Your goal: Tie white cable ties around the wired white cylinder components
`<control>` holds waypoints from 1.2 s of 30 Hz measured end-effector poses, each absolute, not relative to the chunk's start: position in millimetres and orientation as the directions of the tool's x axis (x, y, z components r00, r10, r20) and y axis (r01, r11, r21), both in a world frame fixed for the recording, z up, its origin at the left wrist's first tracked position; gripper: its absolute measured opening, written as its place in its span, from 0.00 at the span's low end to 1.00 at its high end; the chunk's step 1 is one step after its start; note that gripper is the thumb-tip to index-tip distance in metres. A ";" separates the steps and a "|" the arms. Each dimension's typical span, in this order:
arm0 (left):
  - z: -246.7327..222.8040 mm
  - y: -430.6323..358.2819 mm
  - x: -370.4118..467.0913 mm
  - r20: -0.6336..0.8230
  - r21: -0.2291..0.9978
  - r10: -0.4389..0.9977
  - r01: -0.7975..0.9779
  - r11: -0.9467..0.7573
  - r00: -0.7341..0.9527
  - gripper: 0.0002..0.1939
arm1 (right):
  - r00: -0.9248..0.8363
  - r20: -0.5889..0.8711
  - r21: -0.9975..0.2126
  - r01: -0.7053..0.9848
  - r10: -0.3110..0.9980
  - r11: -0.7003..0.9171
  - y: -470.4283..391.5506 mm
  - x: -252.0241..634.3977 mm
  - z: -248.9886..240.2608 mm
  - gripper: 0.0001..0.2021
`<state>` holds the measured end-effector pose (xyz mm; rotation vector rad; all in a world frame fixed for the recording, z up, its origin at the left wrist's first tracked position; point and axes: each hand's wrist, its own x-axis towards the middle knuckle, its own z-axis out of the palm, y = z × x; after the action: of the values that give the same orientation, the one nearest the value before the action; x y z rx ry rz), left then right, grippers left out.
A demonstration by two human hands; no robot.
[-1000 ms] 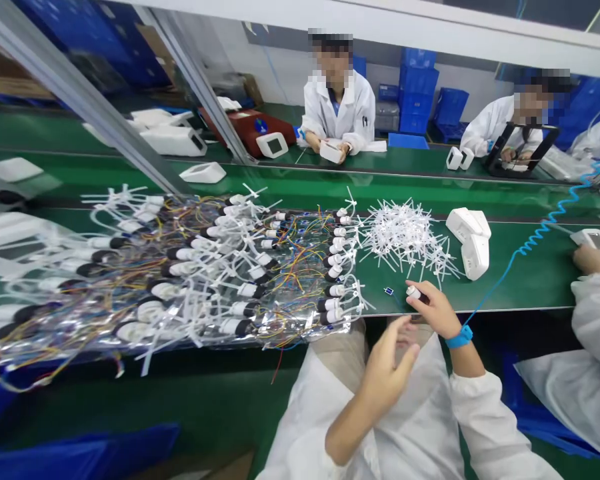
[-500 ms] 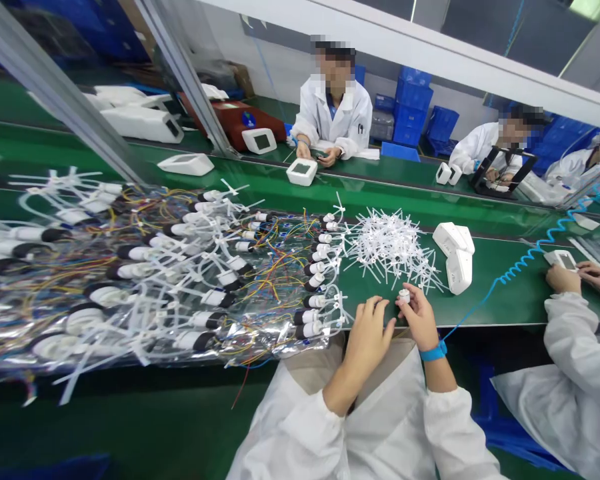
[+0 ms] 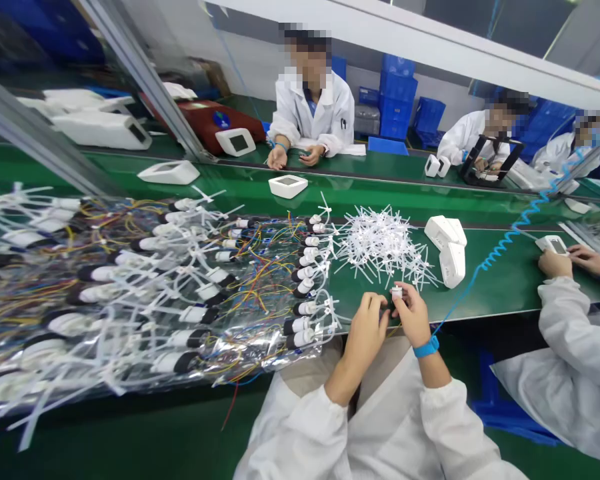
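Note:
Between the thumb and fingers of my right hand [image 3: 414,319] is a small white cylindrical part [image 3: 397,292], held upright just above the bench's front edge. My left hand [image 3: 367,330] is close beside it, fingers curled and thumb drawn in. Something dark shows at its fingertips, too small to make out. Beyond both hands lies a loose heap of white cable ties [image 3: 377,241]. To the left, white cylinders with black sleeves [image 3: 304,338], coloured wires and cable ties are laid out in rows on clear plastic bags [image 3: 253,347].
White plastic housings [image 3: 453,263] are stacked right of the heap. A coiled blue cord [image 3: 500,250] runs to my right wristband. One white device [image 3: 287,187] sits on the green belt [image 3: 360,195]. A co-worker's hands [image 3: 555,265] hold another device at right; more people sit opposite.
My view has shifted slightly. My left hand's fingers have drawn in closer to my right hand, which still holds the white part. The person opposite has taken their hand off the device on the belt.

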<state>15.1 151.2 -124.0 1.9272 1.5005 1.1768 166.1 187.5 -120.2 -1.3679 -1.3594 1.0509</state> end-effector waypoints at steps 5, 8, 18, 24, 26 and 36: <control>-127.6 154.0 13.7 0.339 0.750 0.939 0.588 -0.303 0.051 0.21 | -0.019 0.031 -0.978 0.208 0.999 0.034 187.3 167.9 -120.4 0.24; -129.4 155.7 11.2 0.312 0.714 0.946 0.636 -0.291 0.083 0.21 | -0.038 0.013 -0.991 0.131 0.999 0.017 187.4 169.6 -120.7 0.22; -124.0 162.1 11.2 0.276 0.809 0.961 0.547 -0.216 -0.027 0.08 | -0.064 -0.093 -0.991 -0.087 0.994 -0.099 192.8 172.5 -120.0 0.23; -114.6 167.7 13.1 0.267 0.898 0.964 0.362 -0.250 0.004 0.12 | -0.095 -0.118 -0.987 -0.094 0.988 -0.127 190.6 171.2 -115.1 0.24; -115.3 170.8 14.2 0.315 0.874 0.949 0.392 -0.287 -0.007 0.13 | -0.094 -0.125 -0.985 -0.109 0.988 -0.135 189.0 170.6 -111.8 0.24; -127.3 175.2 12.3 0.348 0.865 0.935 0.359 -0.351 0.076 0.25 | -0.052 -0.157 -0.986 -0.052 0.986 -0.159 190.4 167.4 -114.8 0.23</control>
<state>12.3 175.2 -127.3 1.7737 1.2827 1.2678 167.4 190.4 -114.8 -1.2595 -1.1235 1.3875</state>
